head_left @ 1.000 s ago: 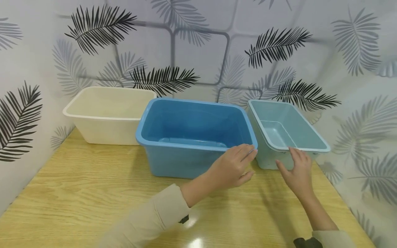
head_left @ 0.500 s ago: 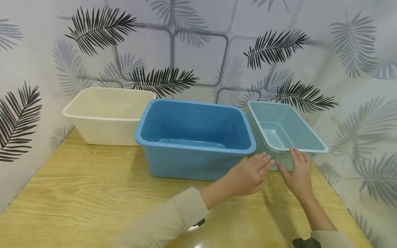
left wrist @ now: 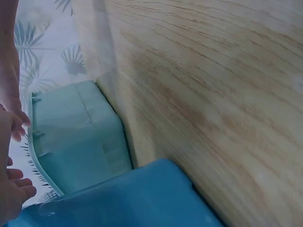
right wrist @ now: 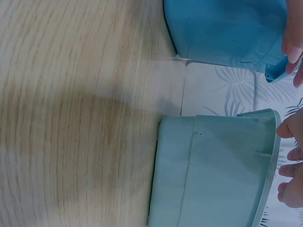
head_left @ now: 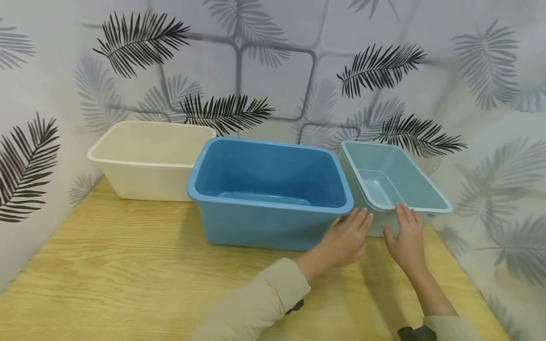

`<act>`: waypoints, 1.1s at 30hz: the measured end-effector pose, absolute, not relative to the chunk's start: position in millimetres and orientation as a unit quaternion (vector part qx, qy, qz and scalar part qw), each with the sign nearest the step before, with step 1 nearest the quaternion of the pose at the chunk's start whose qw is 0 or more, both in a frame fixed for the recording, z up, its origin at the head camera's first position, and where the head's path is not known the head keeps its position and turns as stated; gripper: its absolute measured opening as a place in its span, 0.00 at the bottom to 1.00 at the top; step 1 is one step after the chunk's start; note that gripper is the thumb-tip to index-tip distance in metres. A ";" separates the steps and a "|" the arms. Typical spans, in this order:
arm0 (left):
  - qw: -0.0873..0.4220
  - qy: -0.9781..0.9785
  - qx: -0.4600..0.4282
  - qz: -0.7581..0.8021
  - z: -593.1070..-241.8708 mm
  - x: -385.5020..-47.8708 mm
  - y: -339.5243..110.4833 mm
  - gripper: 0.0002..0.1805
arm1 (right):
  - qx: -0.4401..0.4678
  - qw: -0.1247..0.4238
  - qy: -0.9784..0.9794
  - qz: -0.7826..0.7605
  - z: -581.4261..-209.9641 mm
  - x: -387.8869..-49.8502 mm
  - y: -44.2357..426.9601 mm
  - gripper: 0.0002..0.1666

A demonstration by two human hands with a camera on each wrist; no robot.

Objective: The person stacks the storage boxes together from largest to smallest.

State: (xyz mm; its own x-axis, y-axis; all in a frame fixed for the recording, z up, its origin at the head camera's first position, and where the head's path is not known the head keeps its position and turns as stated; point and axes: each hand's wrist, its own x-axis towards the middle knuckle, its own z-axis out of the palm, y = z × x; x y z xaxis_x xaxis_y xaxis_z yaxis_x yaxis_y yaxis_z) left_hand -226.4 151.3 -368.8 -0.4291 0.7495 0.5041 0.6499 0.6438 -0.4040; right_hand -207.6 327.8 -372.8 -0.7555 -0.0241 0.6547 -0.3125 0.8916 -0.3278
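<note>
In the head view my left hand point(head_left: 346, 237) is at the front right corner of the deep blue tub point(head_left: 273, 222), its fingers extended and pointing toward the light teal tub point(head_left: 375, 222). Contact between this hand and the blue rim cannot be made out. My right hand point(head_left: 407, 244) is at the teal tub's front rim, fingertips over the edge and thumb apart from them, in front of the wall. From the right wrist, the teal tub point(right wrist: 218, 165) stands upright beside the right hand's fingers point(right wrist: 292, 182). Neither hand appears to grip anything.
A cream tub point(head_left: 149, 180) stands at the back left, partly behind the blue one. All three tubs rest on a wood-grain table point(head_left: 119, 265). Behind and beside them rises a wall covering point(head_left: 273, 71) with a leaf print.
My left hand has moved right, from the blue tub's front rim to just past its corner, closer to my right hand. My right hand has barely moved, and the tubs stay in place.
</note>
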 end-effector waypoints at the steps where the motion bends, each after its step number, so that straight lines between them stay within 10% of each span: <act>1: 0.329 -0.848 -0.409 0.069 -370.1 -226.5 152.2 0.32 | 0.096 0.339 -0.911 0.214 -373.7 -207.8 327.0 0.32; 33: 0.172 -0.906 -0.363 0.132 -368.0 -241.5 186.0 0.34 | 0.107 0.263 -0.940 0.189 -368.6 -213.2 316.3 0.31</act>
State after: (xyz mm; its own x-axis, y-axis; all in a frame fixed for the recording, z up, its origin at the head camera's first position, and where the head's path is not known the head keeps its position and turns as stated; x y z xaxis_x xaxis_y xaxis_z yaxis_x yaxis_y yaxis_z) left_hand -241.5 186.0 -368.0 -0.6775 0.7034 0.2151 0.6125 0.7015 -0.3643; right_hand -213.2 316.3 -368.6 -0.8393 -0.1013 0.5342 -0.2999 0.9058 -0.2994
